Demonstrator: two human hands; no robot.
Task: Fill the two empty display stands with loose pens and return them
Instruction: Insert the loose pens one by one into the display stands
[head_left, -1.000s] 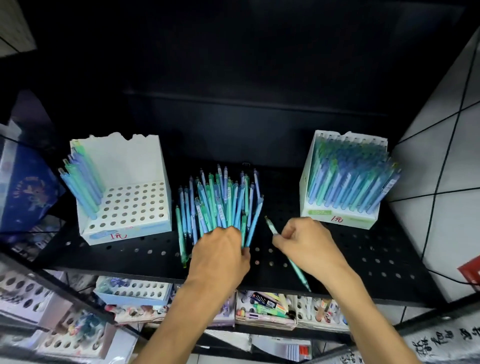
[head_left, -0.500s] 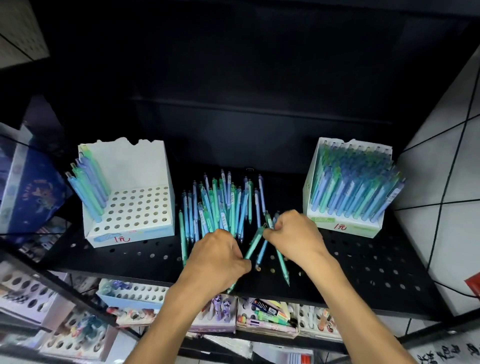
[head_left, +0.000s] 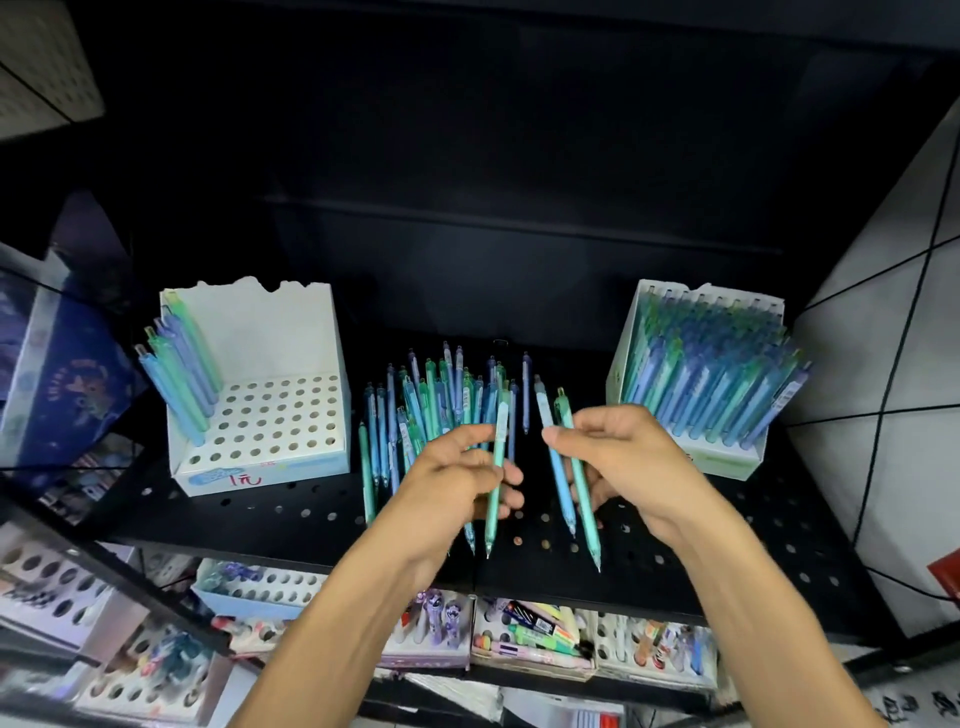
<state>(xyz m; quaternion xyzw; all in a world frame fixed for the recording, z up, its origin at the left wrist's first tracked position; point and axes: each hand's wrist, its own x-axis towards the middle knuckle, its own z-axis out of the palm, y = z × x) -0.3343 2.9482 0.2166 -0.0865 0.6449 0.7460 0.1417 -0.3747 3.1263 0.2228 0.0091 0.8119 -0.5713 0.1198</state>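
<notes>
Both hands are up over the black shelf (head_left: 218, 519), each with pens in its grip. The left hand (head_left: 452, 483) has its fingers curled round a green pen (head_left: 497, 467), tip pointing down toward the near edge; a second, bluer tip (head_left: 470, 540) pokes out below the same hand. The right hand (head_left: 623, 457) pinches two pens side by side between thumb and fingers, a blue pen (head_left: 557, 467) and a teal pen (head_left: 579, 478), both slanting tips-down to the near side. The two hands sit close but apart.

Just beyond them, the loose pile (head_left: 431, 410) of blue and green pens lies fanned on the middle of the shelf, between the two stands. The left stand (head_left: 280, 431), white with rows of round holes, carries only a small cluster of pens (head_left: 179, 374) along its left edge; most holes gape open. A red price mark shows on its front lip. The right stand (head_left: 722, 457), at the far right beside the tiled wall (head_left: 872, 364), is packed tight with leaning pens. Below the shelf, a lower tier (head_left: 530, 639) holds more boxes of mixed stationery.
</notes>
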